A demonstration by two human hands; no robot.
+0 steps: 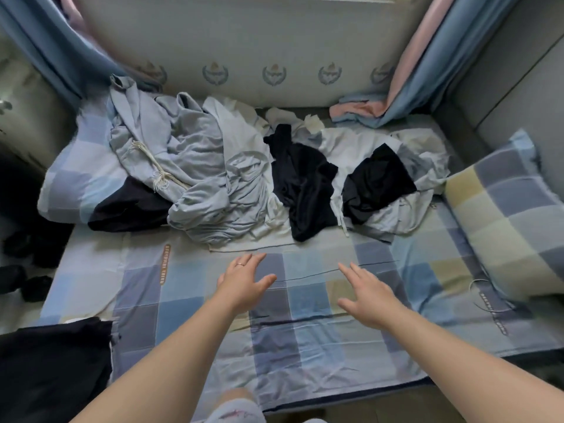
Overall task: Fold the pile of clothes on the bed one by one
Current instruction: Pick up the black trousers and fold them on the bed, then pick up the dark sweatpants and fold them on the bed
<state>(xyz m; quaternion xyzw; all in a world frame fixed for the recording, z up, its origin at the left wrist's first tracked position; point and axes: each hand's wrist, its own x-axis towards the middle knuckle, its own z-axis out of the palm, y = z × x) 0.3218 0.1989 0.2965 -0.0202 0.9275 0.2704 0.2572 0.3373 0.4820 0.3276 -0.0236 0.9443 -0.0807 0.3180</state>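
Surface: bed under a checked blue, grey and pale-yellow cotton sheet (305, 346).
Task item: rumpled pile of pale grey-blue, white and black clothes (213, 178) at 12 o'clock, unfolded.
Pillows: checked pillow (503, 215) at 3 o'clock and second checked pillow (76, 175) at 10.
Room: blue-and-pink curtain (442, 56) at 1 o'clock, pale padded wall panel (244, 41) behind the pile.
Left hand (244, 279): fingers straight, holding nothing.
Right hand (369, 300): likewise. Contact with the sheet unclear.
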